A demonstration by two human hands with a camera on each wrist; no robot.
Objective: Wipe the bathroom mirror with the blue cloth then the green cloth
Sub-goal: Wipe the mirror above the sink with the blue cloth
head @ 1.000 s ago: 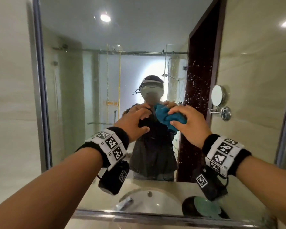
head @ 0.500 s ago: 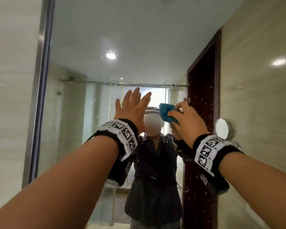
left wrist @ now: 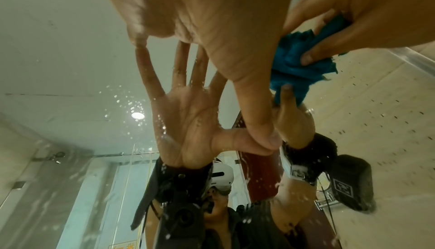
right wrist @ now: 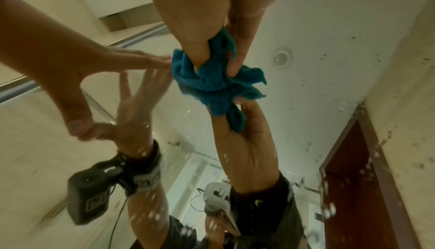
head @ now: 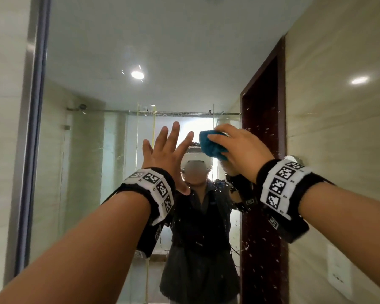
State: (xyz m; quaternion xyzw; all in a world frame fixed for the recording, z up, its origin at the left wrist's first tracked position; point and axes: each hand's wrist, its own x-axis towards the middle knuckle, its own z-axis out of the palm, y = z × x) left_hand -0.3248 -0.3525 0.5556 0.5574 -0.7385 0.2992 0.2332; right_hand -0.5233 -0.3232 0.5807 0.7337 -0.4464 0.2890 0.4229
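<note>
Here, blue cloth [head: 212, 145] bunched against mirror [head: 119, 51]

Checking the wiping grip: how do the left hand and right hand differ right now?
The left hand is open with fingers spread and straight; the right hand is curled. The left hand holds nothing; the right hand grips the bunched blue cloth. Both are raised at the mirror and wear marker wristbands.

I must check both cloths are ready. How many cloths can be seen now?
1. A blue cloth is bunched in the right hand, against the mirror. No green cloth shows; it may be out of view.
</note>
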